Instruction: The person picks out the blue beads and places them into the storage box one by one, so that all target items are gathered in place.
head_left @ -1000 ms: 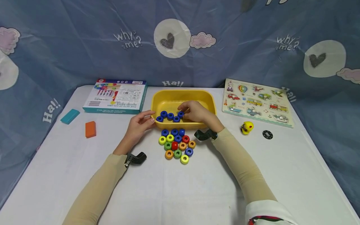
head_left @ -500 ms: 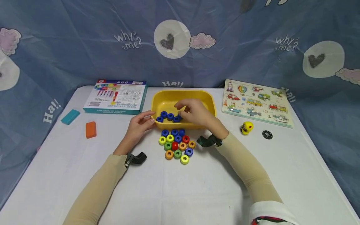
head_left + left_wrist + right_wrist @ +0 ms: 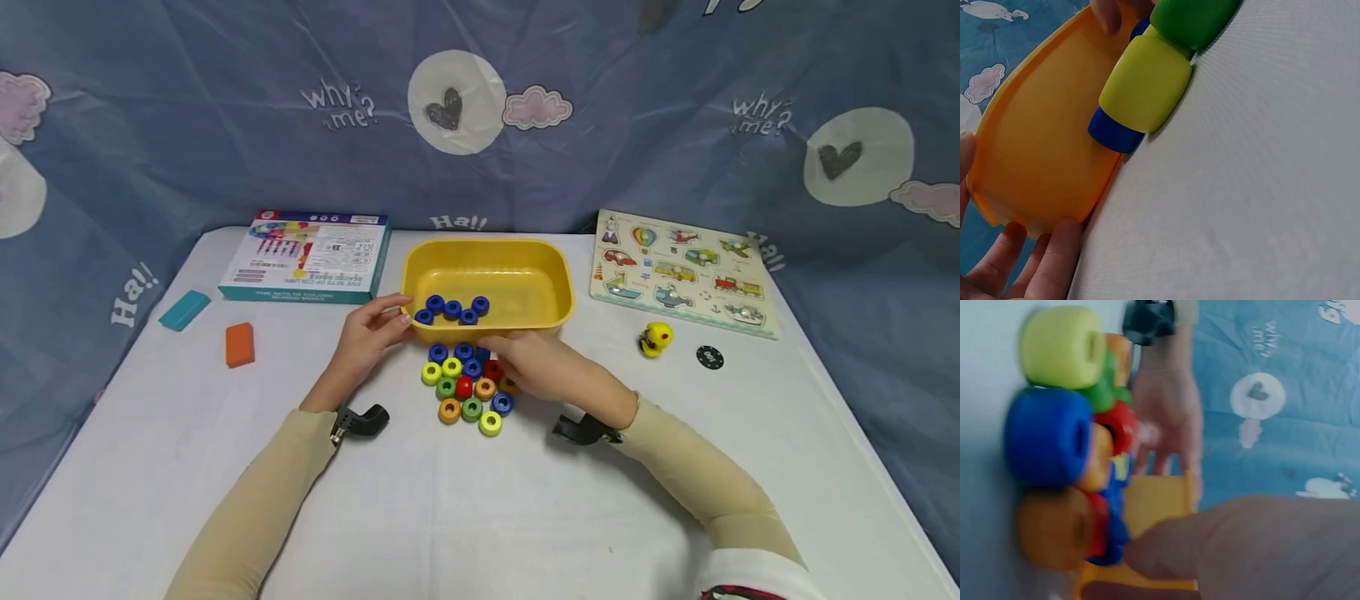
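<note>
My left hand point(image 3: 372, 330) holds the front left corner of a yellow plastic tub point(image 3: 525, 332). In the left wrist view its fingers point(image 3: 1054, 262) press against the end wall. Several blue ring beads point(image 3: 452, 310) lie inside, toward the tub's left. My right hand point(image 3: 543, 362) is low over the back right of a group of loose beads, just outside the tub's front wall. Its fingertips are right at a blue bead point(image 3: 482, 355), which they partly cover. In the blurred right wrist view, the thumb point(image 3: 1166, 547) points at the blue beads, with a gap to the finger below.
Yellow point(image 3: 491, 423), green point(image 3: 472, 409), orange point(image 3: 449, 411) and red beads point(image 3: 464, 387) spread toward me. Back left lies a toy box point(image 3: 307, 258), with teal point(image 3: 184, 310) and orange blocks point(image 3: 240, 345) nearby. Rightward are a picture puzzle point(image 3: 682, 271), rubber duck point(image 3: 656, 339) and black chip point(image 3: 710, 357).
My right hand has left the tub's inside and moved toward me, over the front rim to the loose beads. A blue bead it had covered now shows in the tub. My left hand stays put.
</note>
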Action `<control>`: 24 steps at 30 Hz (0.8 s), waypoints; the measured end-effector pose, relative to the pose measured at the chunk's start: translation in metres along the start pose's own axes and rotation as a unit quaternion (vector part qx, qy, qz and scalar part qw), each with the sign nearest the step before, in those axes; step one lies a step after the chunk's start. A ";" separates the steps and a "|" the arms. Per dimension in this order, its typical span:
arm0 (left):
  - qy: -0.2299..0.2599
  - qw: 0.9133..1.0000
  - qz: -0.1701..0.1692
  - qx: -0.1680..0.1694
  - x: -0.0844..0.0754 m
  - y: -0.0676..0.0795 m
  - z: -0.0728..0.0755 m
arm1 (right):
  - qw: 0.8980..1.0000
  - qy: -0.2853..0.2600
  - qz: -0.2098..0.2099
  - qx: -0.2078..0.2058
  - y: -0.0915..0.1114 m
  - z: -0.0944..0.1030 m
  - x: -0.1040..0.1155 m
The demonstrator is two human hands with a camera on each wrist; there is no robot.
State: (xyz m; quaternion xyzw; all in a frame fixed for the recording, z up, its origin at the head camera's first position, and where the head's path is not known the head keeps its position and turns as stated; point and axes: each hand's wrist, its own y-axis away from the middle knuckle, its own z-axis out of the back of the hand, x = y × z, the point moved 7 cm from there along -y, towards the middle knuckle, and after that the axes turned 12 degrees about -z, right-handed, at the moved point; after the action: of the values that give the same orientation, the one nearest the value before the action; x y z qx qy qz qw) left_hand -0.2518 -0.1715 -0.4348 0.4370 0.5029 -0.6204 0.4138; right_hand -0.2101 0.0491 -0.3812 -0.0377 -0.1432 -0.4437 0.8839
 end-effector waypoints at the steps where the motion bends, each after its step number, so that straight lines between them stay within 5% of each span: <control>1: 0.000 1.000 0.001 0.000 0.000 0.000 0.000 | 1.000 0.010 -0.007 0.004 -0.001 -0.004 -0.001; 24: 0.004 1.000 0.002 0.000 -0.001 0.000 0.001 | 0.996 -0.038 -0.040 -0.069 -0.008 -0.009 -0.004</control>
State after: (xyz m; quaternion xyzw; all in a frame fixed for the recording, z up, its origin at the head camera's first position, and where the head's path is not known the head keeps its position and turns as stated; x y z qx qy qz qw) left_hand -0.2513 -0.1723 -0.4334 0.4405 0.5035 -0.6179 0.4132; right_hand -0.2163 0.0459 -0.3915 -0.1091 -0.1468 -0.4861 0.8545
